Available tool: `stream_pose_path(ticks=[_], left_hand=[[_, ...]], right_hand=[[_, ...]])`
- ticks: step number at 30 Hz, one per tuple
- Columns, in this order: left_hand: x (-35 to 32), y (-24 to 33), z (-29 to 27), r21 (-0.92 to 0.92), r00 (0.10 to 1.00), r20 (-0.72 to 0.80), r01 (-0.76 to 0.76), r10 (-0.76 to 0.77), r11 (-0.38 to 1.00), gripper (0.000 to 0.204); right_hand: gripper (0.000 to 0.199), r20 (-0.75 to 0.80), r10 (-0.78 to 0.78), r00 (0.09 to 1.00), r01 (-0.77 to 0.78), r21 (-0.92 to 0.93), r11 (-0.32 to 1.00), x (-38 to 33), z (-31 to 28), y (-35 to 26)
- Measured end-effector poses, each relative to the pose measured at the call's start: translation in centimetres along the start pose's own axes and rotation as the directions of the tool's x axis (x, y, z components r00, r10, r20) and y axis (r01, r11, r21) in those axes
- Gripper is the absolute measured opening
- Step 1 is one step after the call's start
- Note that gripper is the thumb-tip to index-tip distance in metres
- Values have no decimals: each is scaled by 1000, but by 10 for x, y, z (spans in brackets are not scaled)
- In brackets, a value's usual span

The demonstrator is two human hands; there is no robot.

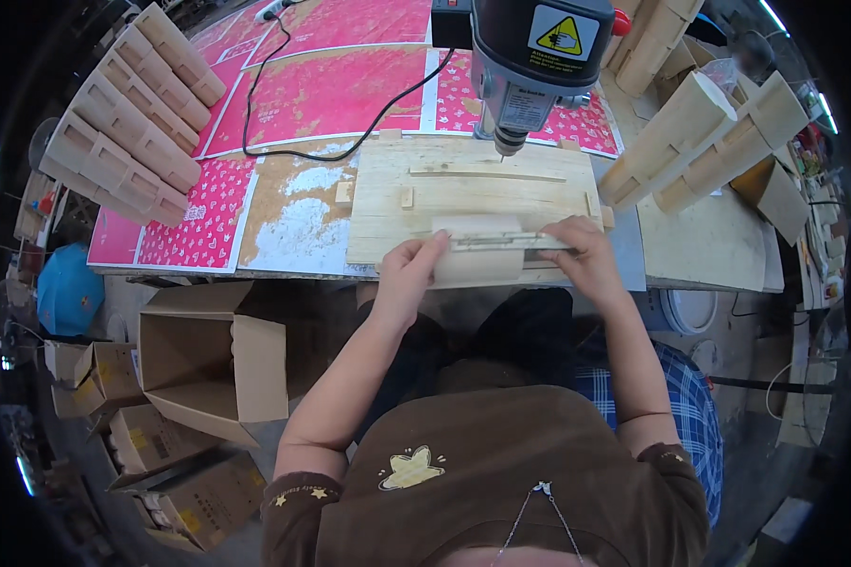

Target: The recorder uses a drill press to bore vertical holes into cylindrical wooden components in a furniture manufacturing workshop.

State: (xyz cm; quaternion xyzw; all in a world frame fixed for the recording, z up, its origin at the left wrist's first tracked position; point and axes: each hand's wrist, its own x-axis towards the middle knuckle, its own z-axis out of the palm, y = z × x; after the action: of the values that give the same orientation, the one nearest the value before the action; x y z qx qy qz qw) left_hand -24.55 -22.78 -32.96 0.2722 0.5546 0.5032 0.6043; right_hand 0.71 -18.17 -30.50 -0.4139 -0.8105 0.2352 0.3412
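Note:
Just past the table's front edge, I hold a short pale wooden cylinder [475, 271] level, slightly blurred. My left hand [411, 274] is closed round its left end, thumb on top. A narrow whitish strip [501, 242] lies lengthwise along the cylinder and reaches to the right beyond it. My right hand [584, 257] pinches the strip's right end, beside the cylinder. Whether the strip is loose or part of the cylinder, I cannot tell. Behind my hands lies a wooden board [482, 203] with thin battens fixed on it. Above it hangs the chuck [511, 142] of a drill press.
The drill press's dark body [539, 71] stands over the board, its black cable [350, 146] looping left. Slotted wooden cylinders [128, 132] are stacked at the left, and more cylinders [676, 132] stand at the right. Open cardboard boxes [260, 369] sit on the floor below left.

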Motion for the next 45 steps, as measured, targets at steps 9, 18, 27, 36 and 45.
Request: stream_pose_path(ticks=[9,18,27,36,45], left_hand=[[57,-11,29,659,639,273,-669,720,344,76],[87,-13,0,821,726,232,-503,647,270,64],[94,-12,-8,802,679,326,-567,658,187,60],[92,-12,-8,824,649,330,-552,686,126,57],[92,-13,-8,805,609,340,-582,716,113,56]], right_hand=[[29,-164,46,985,-86,-251,964,50,-17,49],[34,-178,-60,982,3,-304,953,67,18,50],[31,-637,-31,770,264,274,925,134,-75,-5],[24,-510,-101,854,13,-174,985,170,-101,-58],[10,-560,-192,806,89,-206,974,61,-33,-54]])
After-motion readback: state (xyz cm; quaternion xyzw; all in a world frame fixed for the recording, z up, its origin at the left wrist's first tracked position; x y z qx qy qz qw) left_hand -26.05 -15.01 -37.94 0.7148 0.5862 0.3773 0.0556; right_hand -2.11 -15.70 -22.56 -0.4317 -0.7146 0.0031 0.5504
